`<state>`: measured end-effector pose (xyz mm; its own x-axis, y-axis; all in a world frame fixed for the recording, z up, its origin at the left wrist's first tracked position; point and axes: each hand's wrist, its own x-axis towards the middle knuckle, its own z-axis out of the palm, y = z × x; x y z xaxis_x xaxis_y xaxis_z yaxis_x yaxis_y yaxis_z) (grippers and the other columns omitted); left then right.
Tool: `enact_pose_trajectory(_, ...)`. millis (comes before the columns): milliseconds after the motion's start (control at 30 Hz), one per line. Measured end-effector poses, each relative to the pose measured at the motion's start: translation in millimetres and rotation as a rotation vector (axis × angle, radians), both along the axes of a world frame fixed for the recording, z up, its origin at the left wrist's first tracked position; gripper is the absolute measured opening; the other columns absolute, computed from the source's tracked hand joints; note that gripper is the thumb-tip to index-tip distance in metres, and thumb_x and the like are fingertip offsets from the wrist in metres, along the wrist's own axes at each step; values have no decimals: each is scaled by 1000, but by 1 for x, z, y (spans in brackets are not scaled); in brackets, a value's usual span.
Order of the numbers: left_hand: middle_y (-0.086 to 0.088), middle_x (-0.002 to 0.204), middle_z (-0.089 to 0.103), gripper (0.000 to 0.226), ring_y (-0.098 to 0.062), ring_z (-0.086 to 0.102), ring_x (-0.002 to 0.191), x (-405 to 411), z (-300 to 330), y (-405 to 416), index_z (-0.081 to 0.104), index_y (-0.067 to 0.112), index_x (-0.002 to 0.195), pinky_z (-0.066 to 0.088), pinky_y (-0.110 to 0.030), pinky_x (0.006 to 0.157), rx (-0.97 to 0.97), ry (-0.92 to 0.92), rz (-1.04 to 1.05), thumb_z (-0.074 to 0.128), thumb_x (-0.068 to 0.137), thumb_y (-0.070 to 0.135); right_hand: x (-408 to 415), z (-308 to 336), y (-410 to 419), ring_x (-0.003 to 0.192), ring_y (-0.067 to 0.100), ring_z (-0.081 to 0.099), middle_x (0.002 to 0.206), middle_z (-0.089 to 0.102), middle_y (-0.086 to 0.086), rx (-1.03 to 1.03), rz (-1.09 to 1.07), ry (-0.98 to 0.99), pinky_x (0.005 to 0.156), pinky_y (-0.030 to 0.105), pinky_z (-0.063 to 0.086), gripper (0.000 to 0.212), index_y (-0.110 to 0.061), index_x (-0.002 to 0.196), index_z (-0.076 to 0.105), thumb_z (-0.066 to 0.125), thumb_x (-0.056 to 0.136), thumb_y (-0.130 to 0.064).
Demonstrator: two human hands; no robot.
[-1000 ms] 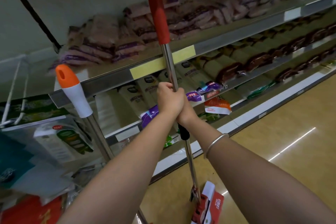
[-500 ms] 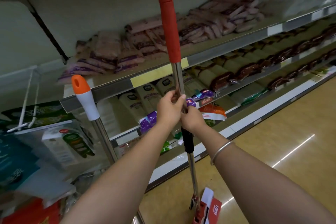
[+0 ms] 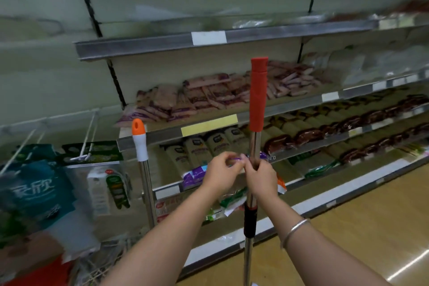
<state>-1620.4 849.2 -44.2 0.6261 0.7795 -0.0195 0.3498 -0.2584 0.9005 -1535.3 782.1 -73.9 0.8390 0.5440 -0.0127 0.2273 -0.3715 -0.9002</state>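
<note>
A mop pole stands upright in front of me, with a red grip on top, a bare metal shaft below it and a black collar lower down. My right hand grips the metal shaft just under the red grip; a silver bangle sits on that wrist. My left hand is just left of the pole, off the shaft, its thumb and fingertips pinched together beside my right hand's fingers. Blur hides whether anything lies between them.
A second pole with an orange and white handle leans at the left. Metal store shelves hold packaged goods behind the poles. Boxes and a teal pack crowd the left. Wooden floor lies to the right.
My left hand has let go of the pole and moved slightly left. The view has tilted up, so the red grip now appears lower in the frame. My right hand keeps its hold.
</note>
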Motion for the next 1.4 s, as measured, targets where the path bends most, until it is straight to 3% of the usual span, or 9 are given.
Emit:
enact_pose_trajectory(167, -8, 114, 67, 27, -18, 60, 97, -53, -4, 48, 62, 9, 113, 49, -29, 82, -27, 50, 240, 57, 92, 24, -13, 12, 8, 66, 16, 59, 74, 62, 1, -72, 111, -21, 58, 28, 48, 33, -18, 82, 61, 50, 90, -48)
enact_pose_trajectory(300, -6, 109, 62, 30, -21, 56, 99, -89, 7, 85, 58, 5, 119, 39, -24, 79, 33, 27, 425, 53, 94, 20, -39, 20, 30, 74, 17, 60, 80, 62, -1, -173, 184, -146, 59, 27, 44, 29, -17, 93, 59, 49, 93, -44)
enact_pose_trajectory(467, -11, 115, 64, 36, -24, 57, 93, -128, 3, 125, 53, 7, 121, 44, -33, 78, -7, -20, 768, 60, 89, 23, -69, 13, 57, 74, 14, 60, 78, 57, -5, -254, 469, -155, 68, 31, 52, 17, -21, 94, 49, 54, 91, -37)
enact_pose_trajectory(633, -19, 125, 59, 48, -34, 56, 114, -137, -22, 156, 50, -1, 126, 43, -35, 85, -38, 31, 687, 64, 86, 22, -135, -18, 77, 80, 22, 66, 85, 67, 2, -351, 713, -318, 75, 37, 54, 28, -19, 100, 52, 48, 89, -45)
enact_pose_trajectory(800, -12, 98, 64, 25, -27, 60, 91, -131, -34, 170, 57, 8, 95, 42, -31, 76, -47, -2, 578, 70, 81, 22, -141, -17, 97, 83, 27, 66, 79, 63, 2, -333, 705, -284, 77, 40, 54, 27, -20, 100, 54, 49, 88, -43)
enact_pose_trajectory(900, -11, 102, 65, 41, -31, 62, 91, -123, -46, 177, 56, 7, 108, 47, -36, 76, -115, 41, 550, 69, 79, 33, -129, -17, 103, 79, 23, 65, 70, 56, -7, -319, 652, -273, 75, 38, 55, 20, -21, 94, 53, 50, 89, -40)
enact_pose_trajectory(1033, -16, 107, 65, 46, -29, 58, 87, -113, -59, 180, 55, 2, 116, 40, -31, 68, -175, 75, 574, 66, 83, 32, -121, -21, 112, 71, 18, 61, 67, 53, -7, -293, 636, -219, 72, 36, 54, 18, -20, 91, 53, 53, 89, -38)
enact_pose_trajectory(1200, -13, 88, 59, 34, -26, 51, 77, -114, -63, 165, 62, -1, 106, 34, -28, 57, -179, 45, 655, 58, 88, 28, -125, -25, 118, 61, 5, 49, 67, 50, -9, -220, 658, -137, 57, 22, 41, 21, -23, 84, 46, 59, 89, -39)
enact_pose_trajectory(1400, -2, 70, 59, 13, -19, 55, 67, -130, -60, 144, 59, 8, 85, 39, -29, 58, -245, -85, 593, 61, 87, 21, -139, -25, 117, 64, 6, 48, 70, 48, -7, -113, 675, -74, 63, 25, 43, 19, -20, 85, 44, 60, 90, -30)
